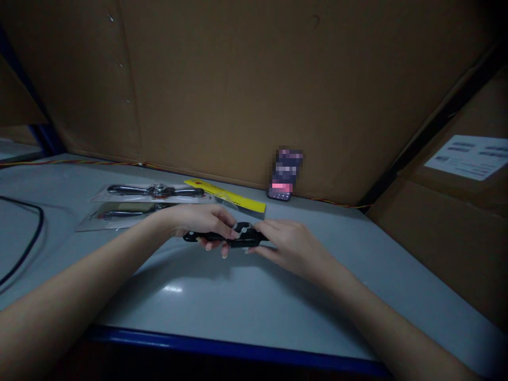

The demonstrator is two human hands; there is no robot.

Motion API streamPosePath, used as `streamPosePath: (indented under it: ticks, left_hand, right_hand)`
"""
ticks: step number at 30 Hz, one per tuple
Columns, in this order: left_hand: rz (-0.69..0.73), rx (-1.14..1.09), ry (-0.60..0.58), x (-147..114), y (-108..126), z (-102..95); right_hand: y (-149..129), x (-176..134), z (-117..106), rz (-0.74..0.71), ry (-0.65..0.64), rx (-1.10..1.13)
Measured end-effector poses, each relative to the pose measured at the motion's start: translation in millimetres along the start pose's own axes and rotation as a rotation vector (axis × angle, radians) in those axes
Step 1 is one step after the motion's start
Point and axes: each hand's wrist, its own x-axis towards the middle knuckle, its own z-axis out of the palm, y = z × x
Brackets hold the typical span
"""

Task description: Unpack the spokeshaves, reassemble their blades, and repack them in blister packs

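Both my hands hold a black spokeshave (244, 242) above the middle of the table. My left hand (206, 221) is closed around its left handle, the thumb against the middle part. My right hand (291, 243) grips its right end, which the fingers partly hide. Just behind my left hand lie two more tools in clear plastic packs: a dark spokeshave (154, 191) at the back, and another dark-handled tool (127, 213) nearer me, partly covered by my left forearm.
A yellow card strip (238, 198) lies behind my hands. A lit phone (282, 180) leans against the cardboard wall (222, 106). A black cable (37, 227) curves over the grey table (246, 296) at left. A labelled cardboard box (448, 211) stands right. The table's front edge (222, 341) is blue.
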Motion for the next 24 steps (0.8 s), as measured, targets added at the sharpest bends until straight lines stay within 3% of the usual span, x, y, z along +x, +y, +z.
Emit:
streamPosePath:
  ticks: [7, 11, 19, 24]
  left_hand:
    - [-0.027, 0.016, -0.04, -1, 0, 0.8]
    - [-0.025, 0.019, -0.02, 0, 0, 2.1]
    - [-0.013, 0.035, 0.063, 4, -3, 3.9]
    - [0.019, 0.039, 0.06, 4, -1, 7.7]
  right_hand:
    - [-5, 1, 1, -0.093, -0.024, -0.111]
    - [-5, 1, 1, -0.072, -0.018, -0.123]
    - [2, 2, -9, 0.011, 0.112, 0.006]
    - [1, 3, -3, -0.079, 0.072, 0.139]
